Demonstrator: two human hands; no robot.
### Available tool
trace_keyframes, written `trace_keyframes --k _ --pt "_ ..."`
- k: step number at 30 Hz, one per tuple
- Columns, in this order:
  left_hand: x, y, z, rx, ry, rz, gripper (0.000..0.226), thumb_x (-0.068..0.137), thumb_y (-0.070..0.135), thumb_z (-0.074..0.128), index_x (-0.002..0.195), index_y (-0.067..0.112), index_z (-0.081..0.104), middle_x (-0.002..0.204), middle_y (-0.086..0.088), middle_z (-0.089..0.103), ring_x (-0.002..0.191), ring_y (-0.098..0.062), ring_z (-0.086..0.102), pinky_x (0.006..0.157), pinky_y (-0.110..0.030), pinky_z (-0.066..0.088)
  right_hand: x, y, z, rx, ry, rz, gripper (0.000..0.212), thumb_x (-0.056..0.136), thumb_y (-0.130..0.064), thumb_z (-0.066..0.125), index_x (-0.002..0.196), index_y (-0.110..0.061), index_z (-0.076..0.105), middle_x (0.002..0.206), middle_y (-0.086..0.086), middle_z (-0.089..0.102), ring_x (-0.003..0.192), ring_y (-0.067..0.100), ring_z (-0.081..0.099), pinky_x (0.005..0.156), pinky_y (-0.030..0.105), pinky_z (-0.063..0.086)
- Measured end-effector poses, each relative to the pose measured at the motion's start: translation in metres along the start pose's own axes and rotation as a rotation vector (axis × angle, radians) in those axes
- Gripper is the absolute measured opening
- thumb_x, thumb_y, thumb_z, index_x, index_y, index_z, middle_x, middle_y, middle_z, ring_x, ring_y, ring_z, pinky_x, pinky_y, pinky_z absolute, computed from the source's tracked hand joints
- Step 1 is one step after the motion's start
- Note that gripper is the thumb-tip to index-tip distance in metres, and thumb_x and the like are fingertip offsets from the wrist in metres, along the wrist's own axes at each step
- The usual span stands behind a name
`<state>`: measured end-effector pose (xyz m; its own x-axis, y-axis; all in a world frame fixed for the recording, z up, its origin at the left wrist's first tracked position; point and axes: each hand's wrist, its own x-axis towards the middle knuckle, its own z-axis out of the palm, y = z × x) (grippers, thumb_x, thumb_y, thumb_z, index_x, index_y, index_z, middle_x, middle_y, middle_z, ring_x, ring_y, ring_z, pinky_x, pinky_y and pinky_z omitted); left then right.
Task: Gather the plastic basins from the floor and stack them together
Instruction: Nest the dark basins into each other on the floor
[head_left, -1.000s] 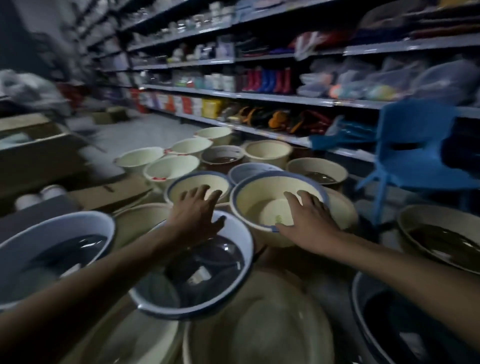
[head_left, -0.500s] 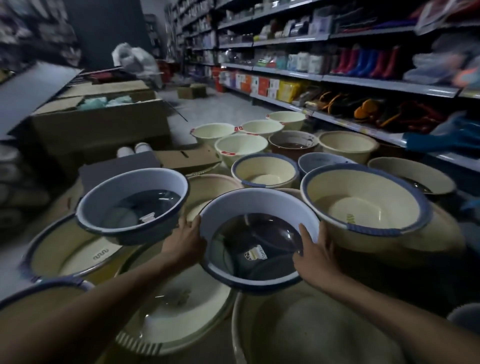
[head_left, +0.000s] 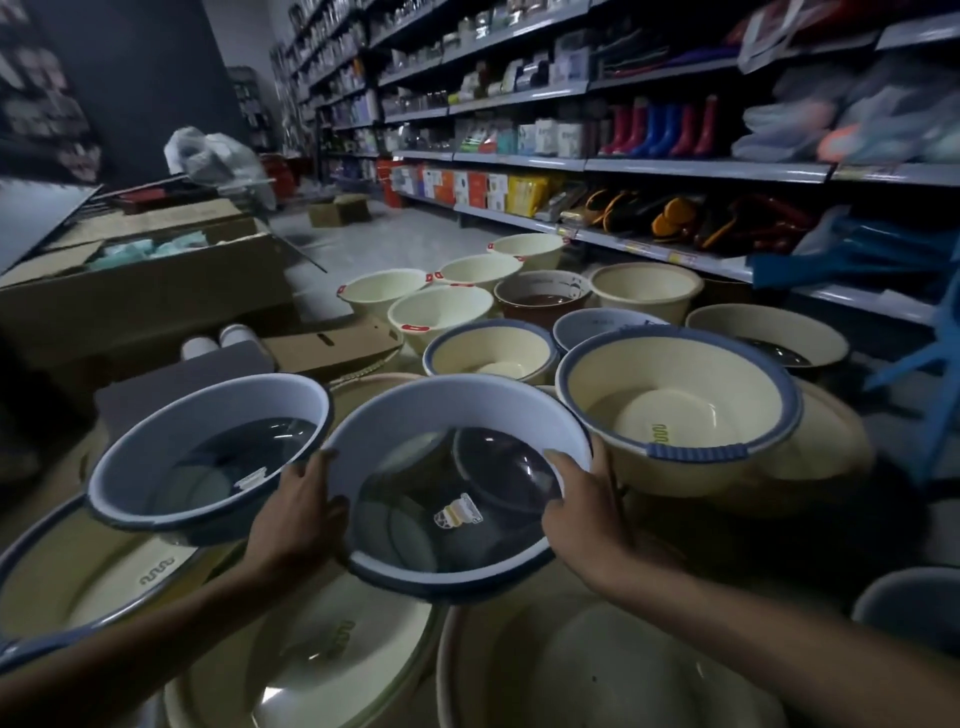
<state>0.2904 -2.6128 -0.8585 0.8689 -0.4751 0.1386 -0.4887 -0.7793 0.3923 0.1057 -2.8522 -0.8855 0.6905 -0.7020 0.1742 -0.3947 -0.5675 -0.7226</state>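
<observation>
Grey basin (head_left: 441, 410): centre frame, tilted toward you, above cream basins (head_left: 322, 654).
Left hand (head_left: 296, 514): your fingers clasp its left rim.
Right hand (head_left: 582, 499): your thumb hooked over right rim — gripping.

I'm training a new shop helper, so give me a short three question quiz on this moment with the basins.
1. True or false: the left hand and right hand both grip the grey basin by its rim.
2. Which stands just right of it? A) red basin B) cream basin with a blue rim C) green basin
3. Fill in: the matching grey basin lies to its ____.
Key: 1 true; 2 B; 3 left.
</observation>
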Motion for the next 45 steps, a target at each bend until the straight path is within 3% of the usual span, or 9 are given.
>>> trace_keyframes --k 5,9,13,16,23,28,31,37,45 --pt "0.007 0.015 -0.022 -0.197 0.245 0.093 0.056 0.095 0.017 0.064 0.146 0.026 0.042 0.139 -0.012 0.048 0.096 -0.015 0.052 0.056 -0.015 0.037 0.012 -0.013 -0.017 0.079 0.121 0.011 0.085 0.091 -0.002 0.057 0.159 -0.034 0.018 0.165 -0.002 0.009 0.150 0.027 0.023 0.114 0.046 0.042" --pt "0.029 0.051 -0.021 -0.356 0.292 0.170 0.050 0.095 0.016 0.062 0.140 0.031 0.045 0.137 -0.008 0.050 0.093 -0.017 0.061 0.056 -0.016 0.047 0.031 -0.017 -0.058 0.168 0.330 0.048 0.069 0.089 0.005 0.058 0.148 -0.028 0.044 0.148 0.006 0.036 0.121 0.021 0.047 0.095 0.032 0.047" --pt "0.038 0.109 -0.013 -0.505 0.268 0.287 0.045 0.094 0.023 0.061 0.134 0.037 0.046 0.140 -0.002 0.045 0.108 -0.024 0.059 0.072 -0.038 0.063 0.042 0.004 -0.110 0.101 0.493 0.057 0.042 0.086 0.007 0.059 0.112 -0.024 0.069 0.131 0.008 0.049 0.111 0.024 0.054 0.086 0.027 0.039" --pt "0.038 0.162 -0.001 -0.560 0.265 0.389 0.044 0.095 0.027 0.063 0.138 0.031 0.052 0.140 0.001 0.046 0.115 -0.015 0.051 0.080 -0.025 0.052 0.039 0.030 -0.153 0.043 0.616 0.114 0.041 0.084 0.006 0.060 0.105 -0.028 0.068 0.130 0.007 0.049 0.113 0.026 0.055 0.089 0.035 0.046" --pt "0.020 0.283 0.041 -0.679 0.007 0.687 0.052 0.088 0.046 0.058 0.138 0.034 0.052 0.135 0.003 0.060 0.111 -0.015 0.059 0.085 -0.036 0.055 -0.019 0.107 -0.271 -0.050 0.874 0.279 0.041 0.077 0.007 0.056 0.093 -0.027 0.070 0.118 0.012 0.057 0.103 0.029 0.059 0.095 0.043 0.050" --pt "-0.024 0.371 0.092 -0.588 -0.211 0.850 0.045 0.087 0.042 0.062 0.132 0.035 0.059 0.130 0.000 0.059 0.092 -0.013 0.058 0.081 -0.030 0.049 -0.102 0.167 -0.342 -0.128 0.937 0.451 0.040 0.078 0.003 0.054 0.089 -0.033 0.069 0.113 0.008 0.062 0.084 0.030 0.065 0.065 0.030 0.049" --pt "-0.053 0.414 0.123 -0.563 -0.412 0.925 0.043 0.079 0.044 0.060 0.120 0.033 0.067 0.120 -0.002 0.062 0.086 -0.014 0.062 0.080 -0.027 0.048 -0.150 0.202 -0.369 -0.157 1.009 0.579 0.040 0.077 0.001 0.052 0.084 -0.036 0.068 0.108 0.010 0.066 0.079 0.031 0.065 0.067 0.029 0.049" --pt "-0.098 0.443 0.179 -0.554 -0.600 0.963 0.032 0.078 0.037 0.064 0.111 0.035 0.065 0.095 0.001 0.067 0.071 -0.004 0.064 0.071 -0.026 0.047 -0.218 0.255 -0.362 -0.173 1.056 0.693 0.043 0.079 0.008 0.049 0.083 -0.030 0.070 0.110 0.011 0.067 0.090 0.027 0.066 0.078 0.030 0.052" --pt "-0.102 0.417 0.232 -0.433 -0.581 0.982 0.042 0.088 0.035 0.069 0.129 0.035 0.058 0.126 0.003 0.048 0.091 -0.009 0.059 0.077 -0.025 0.047 -0.239 0.285 -0.306 -0.167 1.050 0.701 0.036 0.079 0.016 0.057 0.082 -0.017 0.072 0.105 0.007 0.067 0.088 0.019 0.061 0.075 0.025 0.045"
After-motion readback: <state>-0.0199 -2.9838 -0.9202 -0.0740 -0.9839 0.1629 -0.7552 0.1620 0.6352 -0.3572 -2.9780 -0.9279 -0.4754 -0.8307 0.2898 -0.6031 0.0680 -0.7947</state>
